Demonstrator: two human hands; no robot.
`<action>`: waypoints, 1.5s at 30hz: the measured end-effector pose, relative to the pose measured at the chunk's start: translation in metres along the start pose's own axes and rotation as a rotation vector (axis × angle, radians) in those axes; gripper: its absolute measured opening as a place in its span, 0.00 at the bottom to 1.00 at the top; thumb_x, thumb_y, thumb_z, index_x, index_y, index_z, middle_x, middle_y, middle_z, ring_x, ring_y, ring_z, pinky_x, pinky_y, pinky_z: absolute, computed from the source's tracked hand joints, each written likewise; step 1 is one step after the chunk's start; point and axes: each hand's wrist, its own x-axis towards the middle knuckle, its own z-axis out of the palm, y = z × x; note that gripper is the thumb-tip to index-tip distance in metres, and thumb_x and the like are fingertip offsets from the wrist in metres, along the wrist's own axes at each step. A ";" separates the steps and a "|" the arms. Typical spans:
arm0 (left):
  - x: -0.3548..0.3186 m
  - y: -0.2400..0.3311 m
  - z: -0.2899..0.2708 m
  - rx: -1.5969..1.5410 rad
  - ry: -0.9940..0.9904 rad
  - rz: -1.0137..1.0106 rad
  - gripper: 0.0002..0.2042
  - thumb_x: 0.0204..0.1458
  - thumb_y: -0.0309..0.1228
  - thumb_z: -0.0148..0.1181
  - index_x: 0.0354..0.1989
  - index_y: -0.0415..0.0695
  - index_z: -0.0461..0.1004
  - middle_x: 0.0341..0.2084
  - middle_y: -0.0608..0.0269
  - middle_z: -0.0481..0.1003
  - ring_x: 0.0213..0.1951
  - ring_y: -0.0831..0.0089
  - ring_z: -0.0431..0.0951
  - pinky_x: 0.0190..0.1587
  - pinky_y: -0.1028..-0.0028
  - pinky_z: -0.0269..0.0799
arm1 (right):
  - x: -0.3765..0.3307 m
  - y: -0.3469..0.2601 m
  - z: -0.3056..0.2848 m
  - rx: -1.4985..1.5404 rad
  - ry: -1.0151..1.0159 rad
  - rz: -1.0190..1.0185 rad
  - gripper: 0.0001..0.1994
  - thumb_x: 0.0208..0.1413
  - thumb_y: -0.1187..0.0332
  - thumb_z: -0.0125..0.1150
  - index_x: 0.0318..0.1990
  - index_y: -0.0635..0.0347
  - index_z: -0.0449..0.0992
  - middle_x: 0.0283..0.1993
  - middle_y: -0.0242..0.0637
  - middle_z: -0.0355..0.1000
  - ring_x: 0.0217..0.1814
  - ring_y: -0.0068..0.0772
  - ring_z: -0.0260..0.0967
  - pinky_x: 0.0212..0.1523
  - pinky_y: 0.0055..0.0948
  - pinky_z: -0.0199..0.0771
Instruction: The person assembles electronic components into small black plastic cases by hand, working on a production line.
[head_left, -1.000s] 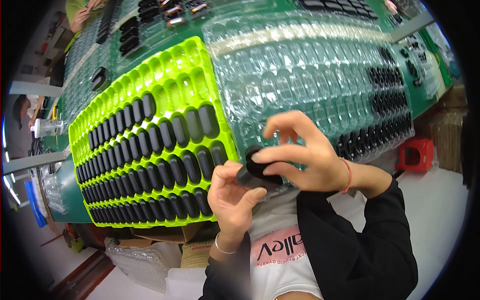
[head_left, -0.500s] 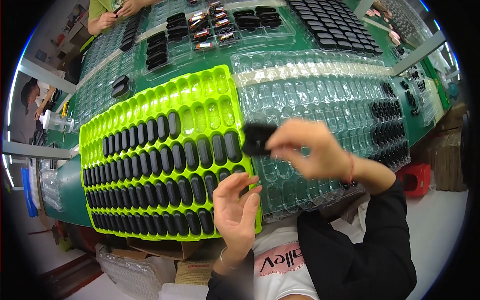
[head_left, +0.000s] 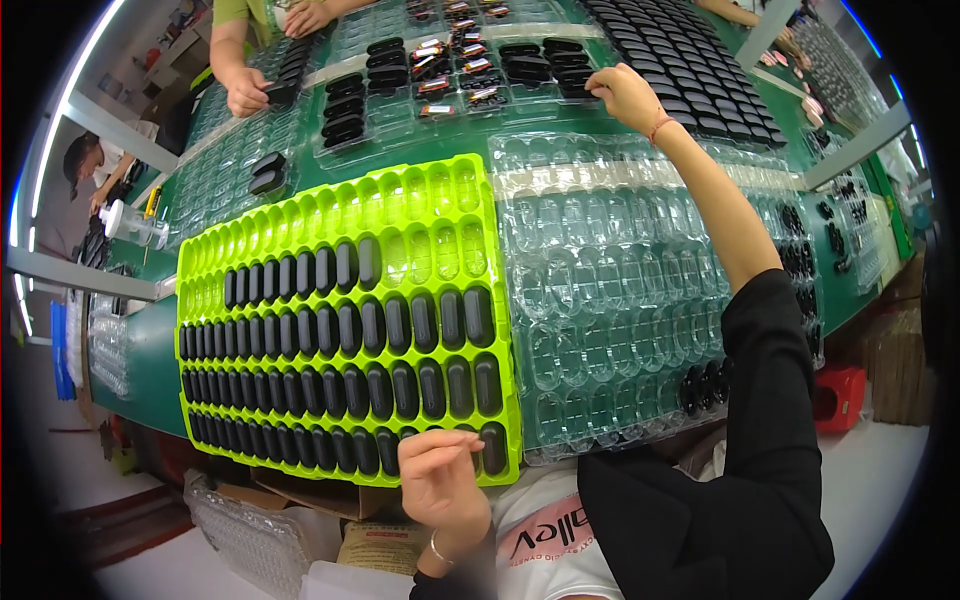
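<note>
Closest to the worker's body, the left hand [head_left: 445, 485] is loosely curled, nothing visible in its grip, over the near right corner of a lime-green moulded plastic tray [head_left: 503, 270]. Rounded, oblong black pieces [head_left: 480, 320] fill many of its pockets. Just right of it lies a transparent pocketed plastic sheet [head_left: 600, 300]. Farther across the green table [head_left: 430, 136], the right hand [head_left: 628, 97] reaches beside dark oval shells [head_left: 566, 60]; from here I can't tell whether its fingertips are clamped on one. I'd pinch lightly at a shell's edges and lift straight, sparing its neighbours.
</note>
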 end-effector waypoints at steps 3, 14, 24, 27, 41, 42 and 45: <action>0.006 0.004 -0.012 0.059 0.057 0.010 0.07 0.55 0.12 0.53 0.37 0.37 0.68 0.37 0.53 0.69 0.32 0.70 0.74 0.31 0.76 0.74 | -0.003 -0.011 0.005 0.049 0.013 -0.002 0.08 0.56 0.68 0.58 0.39 0.57 0.83 0.40 0.39 0.79 0.48 0.43 0.71 0.52 0.37 0.71; 0.269 -0.091 -0.217 1.504 0.063 0.382 0.11 0.54 0.30 0.62 0.43 0.39 0.77 0.40 0.50 0.79 0.39 0.53 0.80 0.41 0.62 0.74 | -0.160 -0.100 -0.113 0.283 0.008 0.129 0.08 0.57 0.73 0.60 0.43 0.61 0.81 0.37 0.39 0.79 0.37 0.34 0.74 0.38 0.28 0.72; 0.348 -0.162 -0.289 1.281 -0.175 0.018 0.15 0.52 0.25 0.61 0.48 0.38 0.76 0.32 0.51 0.80 0.32 0.66 0.79 0.39 0.68 0.74 | -0.315 -0.007 -0.168 0.167 0.262 0.783 0.08 0.59 0.73 0.57 0.42 0.65 0.80 0.31 0.38 0.80 0.29 0.25 0.76 0.32 0.24 0.72; 0.339 -0.147 -0.258 1.440 -0.115 0.092 0.18 0.51 0.25 0.62 0.52 0.39 0.74 0.35 0.50 0.80 0.36 0.57 0.80 0.41 0.64 0.74 | -0.332 0.024 -0.178 -0.011 0.235 0.828 0.09 0.56 0.68 0.60 0.40 0.62 0.81 0.31 0.39 0.79 0.31 0.34 0.77 0.34 0.28 0.74; 0.032 0.013 -0.041 0.695 0.095 0.458 0.19 0.60 0.16 0.53 0.59 0.28 0.64 0.55 0.47 0.70 0.50 0.63 0.75 0.54 0.71 0.72 | -0.291 -0.024 -0.177 -0.253 -0.155 0.801 0.14 0.52 0.58 0.65 0.34 0.60 0.77 0.35 0.39 0.74 0.37 0.44 0.74 0.38 0.40 0.74; 0.030 0.007 -0.038 0.613 0.084 0.400 0.18 0.60 0.16 0.52 0.60 0.29 0.64 0.55 0.47 0.70 0.50 0.63 0.75 0.54 0.71 0.71 | -0.294 -0.022 -0.175 -0.253 -0.160 0.796 0.14 0.52 0.58 0.65 0.34 0.60 0.77 0.35 0.39 0.74 0.37 0.44 0.74 0.38 0.40 0.74; 0.021 0.013 -0.011 0.529 -0.010 0.246 0.21 0.54 0.14 0.56 0.57 0.26 0.65 0.49 0.47 0.67 0.45 0.58 0.77 0.47 0.68 0.74 | -0.305 -0.002 -0.165 -0.173 -0.156 0.739 0.11 0.51 0.63 0.66 0.31 0.63 0.76 0.34 0.41 0.73 0.37 0.44 0.73 0.39 0.39 0.73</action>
